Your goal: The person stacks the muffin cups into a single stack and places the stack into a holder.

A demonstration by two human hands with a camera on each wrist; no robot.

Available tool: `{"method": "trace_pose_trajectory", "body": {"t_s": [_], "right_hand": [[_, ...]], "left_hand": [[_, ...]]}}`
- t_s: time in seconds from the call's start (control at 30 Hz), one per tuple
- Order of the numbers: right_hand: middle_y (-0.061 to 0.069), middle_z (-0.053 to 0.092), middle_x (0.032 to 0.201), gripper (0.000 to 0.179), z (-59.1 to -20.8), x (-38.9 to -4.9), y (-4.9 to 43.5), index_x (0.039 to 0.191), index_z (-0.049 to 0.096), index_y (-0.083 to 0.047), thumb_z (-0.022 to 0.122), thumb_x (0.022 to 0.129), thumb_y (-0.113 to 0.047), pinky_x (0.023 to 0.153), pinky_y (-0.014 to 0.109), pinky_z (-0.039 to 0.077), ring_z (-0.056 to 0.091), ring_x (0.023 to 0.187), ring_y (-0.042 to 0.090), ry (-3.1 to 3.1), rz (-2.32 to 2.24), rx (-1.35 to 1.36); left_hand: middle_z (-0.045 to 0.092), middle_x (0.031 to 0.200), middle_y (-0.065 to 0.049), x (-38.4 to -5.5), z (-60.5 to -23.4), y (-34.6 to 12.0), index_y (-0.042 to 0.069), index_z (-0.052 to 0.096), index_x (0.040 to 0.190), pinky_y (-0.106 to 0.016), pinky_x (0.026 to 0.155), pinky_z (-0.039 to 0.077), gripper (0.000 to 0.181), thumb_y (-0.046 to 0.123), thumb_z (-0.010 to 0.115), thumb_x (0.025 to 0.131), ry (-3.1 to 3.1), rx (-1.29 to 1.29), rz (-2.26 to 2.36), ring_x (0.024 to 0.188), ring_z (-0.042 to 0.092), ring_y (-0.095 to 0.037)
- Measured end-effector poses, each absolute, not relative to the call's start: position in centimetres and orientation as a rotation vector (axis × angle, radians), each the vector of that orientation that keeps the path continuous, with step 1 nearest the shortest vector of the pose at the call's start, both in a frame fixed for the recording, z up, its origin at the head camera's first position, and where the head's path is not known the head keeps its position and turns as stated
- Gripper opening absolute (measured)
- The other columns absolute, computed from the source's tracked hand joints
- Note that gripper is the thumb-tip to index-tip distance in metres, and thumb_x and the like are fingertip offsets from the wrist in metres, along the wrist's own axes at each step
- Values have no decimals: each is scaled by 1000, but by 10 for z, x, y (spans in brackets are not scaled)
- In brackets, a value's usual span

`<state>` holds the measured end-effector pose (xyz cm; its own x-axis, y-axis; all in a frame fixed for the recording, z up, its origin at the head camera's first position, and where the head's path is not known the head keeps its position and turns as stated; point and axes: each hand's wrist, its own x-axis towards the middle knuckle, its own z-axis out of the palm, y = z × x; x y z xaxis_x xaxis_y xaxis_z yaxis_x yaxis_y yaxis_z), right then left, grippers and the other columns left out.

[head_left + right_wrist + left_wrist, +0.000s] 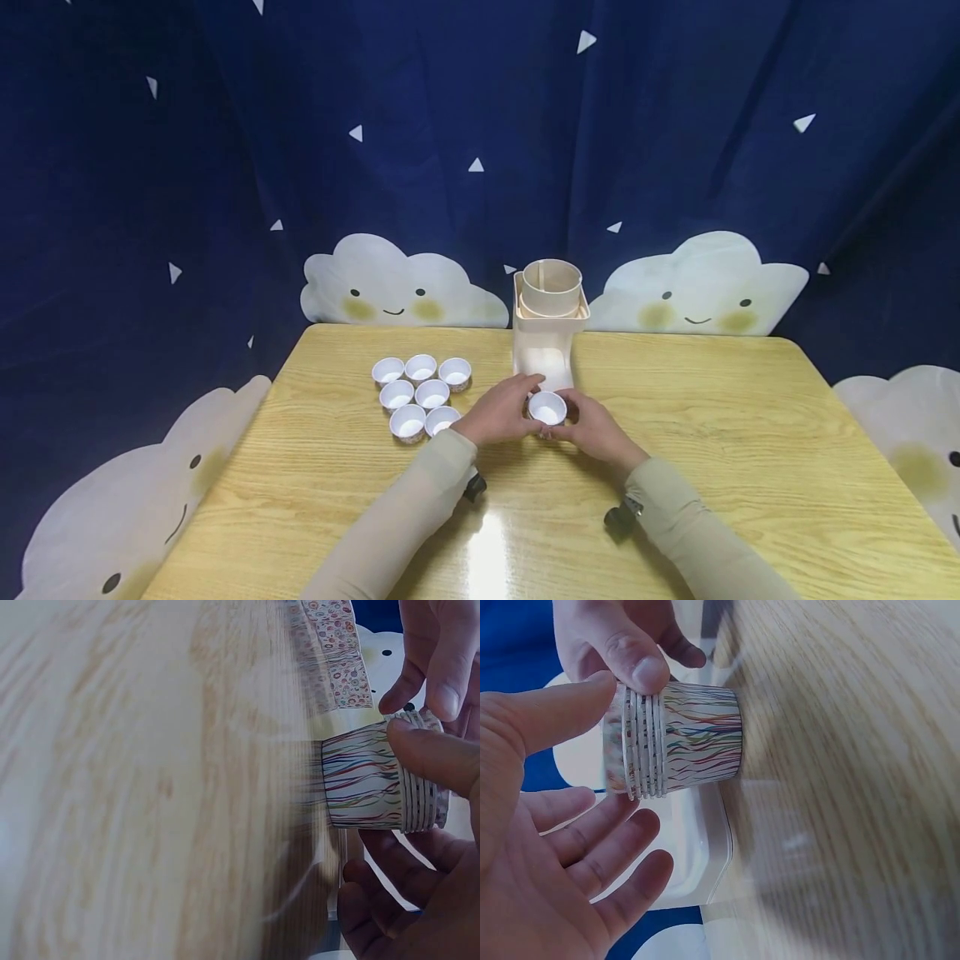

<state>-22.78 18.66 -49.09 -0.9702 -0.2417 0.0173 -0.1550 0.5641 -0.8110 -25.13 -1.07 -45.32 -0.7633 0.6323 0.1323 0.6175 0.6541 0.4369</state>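
A short stack of nested paper cups [547, 409] stands upright on the table, its lowest cup printed with coloured wavy lines [703, 736]. My left hand [498, 412] holds it from the left, thumb and fingertips at the top cup near the rims. From the other side my right hand [599, 428] grips the stack, its thumb across the layered rims [414, 791]. The top cup is white inside and partly covered by fingers. Right behind the stack is a beige dispenser-like holder [542, 350] with a round tube on top.
Several white-lined paper cups [407, 422] stand grouped on the left of the wooden table [720, 417]; their sides carry a small floral print [349, 664] in the right wrist view. A dark blue curtain [465, 100] with cloud shapes hangs behind.
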Motion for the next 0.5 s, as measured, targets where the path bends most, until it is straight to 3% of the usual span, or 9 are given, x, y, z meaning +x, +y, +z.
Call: {"method": "trace_pose_trajectory", "body": {"t_s": [0.23,0.5], "right_hand": [[18,65,127,59,-491,-229,186,130,56,1,82,80,-18,106,50,49,61,122,36,2698,-1354,-310],[15,66,126,62,-492,-229,186,130,57,-1,84,78,-21,109,50,46,59,123,33,2710,-1351,-310]], "left_hand": [[66,126,-10,-250,-449,-14,2,48,142,-36,105,49,74,30,81,82,2808,1073,756,119,62,-23],[64,128,-11,-246,-443,-22,6,48,142,-37,100,52,65,28,74,88,2806,1051,797,116,64,-25]]}}
